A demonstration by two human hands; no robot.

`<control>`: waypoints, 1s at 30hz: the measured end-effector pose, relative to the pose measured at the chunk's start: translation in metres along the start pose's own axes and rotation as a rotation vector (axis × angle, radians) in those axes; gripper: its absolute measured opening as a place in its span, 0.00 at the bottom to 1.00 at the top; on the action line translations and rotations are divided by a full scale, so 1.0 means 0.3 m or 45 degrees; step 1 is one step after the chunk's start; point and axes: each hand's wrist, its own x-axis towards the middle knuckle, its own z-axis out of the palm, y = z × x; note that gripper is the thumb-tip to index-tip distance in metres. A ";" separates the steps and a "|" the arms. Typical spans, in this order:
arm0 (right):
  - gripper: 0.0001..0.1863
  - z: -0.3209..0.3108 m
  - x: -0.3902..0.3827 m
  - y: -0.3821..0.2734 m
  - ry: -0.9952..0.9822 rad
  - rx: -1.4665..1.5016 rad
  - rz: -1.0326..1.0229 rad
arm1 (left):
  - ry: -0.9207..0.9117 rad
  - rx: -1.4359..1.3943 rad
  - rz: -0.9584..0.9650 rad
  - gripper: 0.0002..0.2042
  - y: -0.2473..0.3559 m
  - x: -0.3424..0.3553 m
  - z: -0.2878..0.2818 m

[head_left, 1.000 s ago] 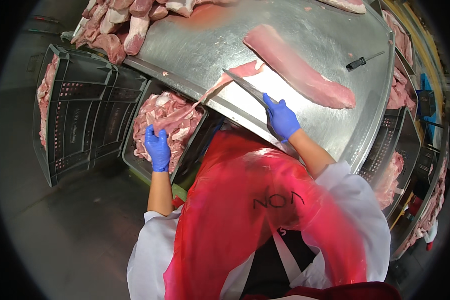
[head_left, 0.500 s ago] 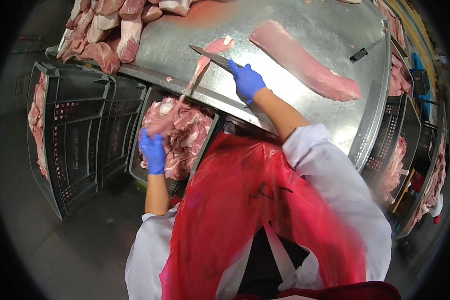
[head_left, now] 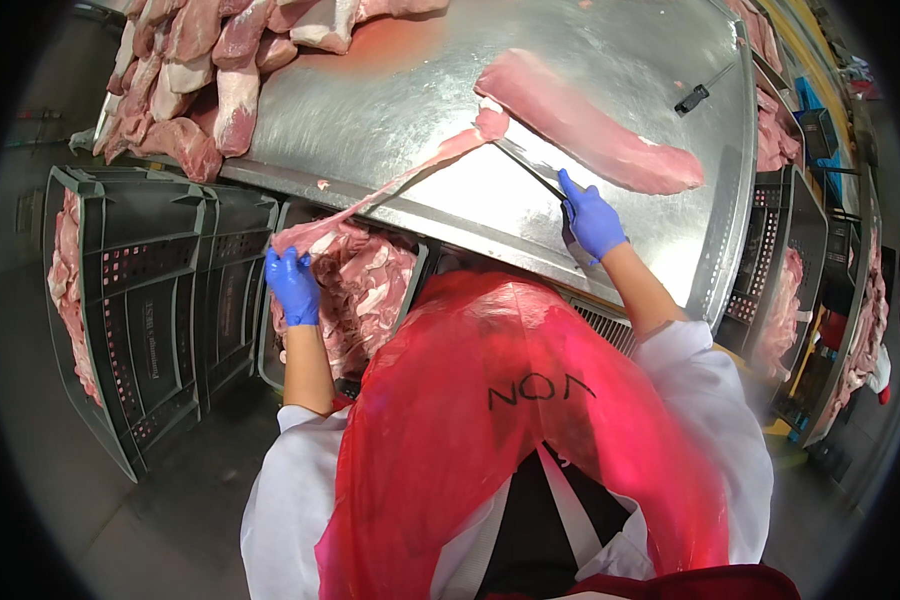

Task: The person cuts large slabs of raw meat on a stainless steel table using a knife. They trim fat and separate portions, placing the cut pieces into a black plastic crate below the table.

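Note:
My left hand [head_left: 292, 285], in a blue glove, is closed on the end of a long, thin meat strip [head_left: 370, 198] above a crate of pink trimmings [head_left: 370, 300]. The strip stretches diagonally up across the steel table edge to a thicker piece lying beside a long pale-pink loin [head_left: 590, 125]. My right hand [head_left: 592, 220], also gloved, is closed on a long knife [head_left: 525, 163], whose blade points up-left with its tip at the strip's thicker end.
A heap of meat cuts [head_left: 190, 80] covers the steel table's [head_left: 390, 120] back left. A black-handled tool [head_left: 692, 98] lies at its right. Dark crates [head_left: 145, 290] holding meat stand at the left, with more crates [head_left: 770, 260] at the right. A red apron covers my front.
The knife and my right hand went left, then back rightward. The strip's upper end has moved to beside the loin's left end. My left hand stays over the crate, pulling the strip taut.

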 end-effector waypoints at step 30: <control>0.32 0.069 0.334 -0.282 0.201 0.108 -0.198 | -0.995 1.810 0.523 0.10 -0.229 -0.040 0.855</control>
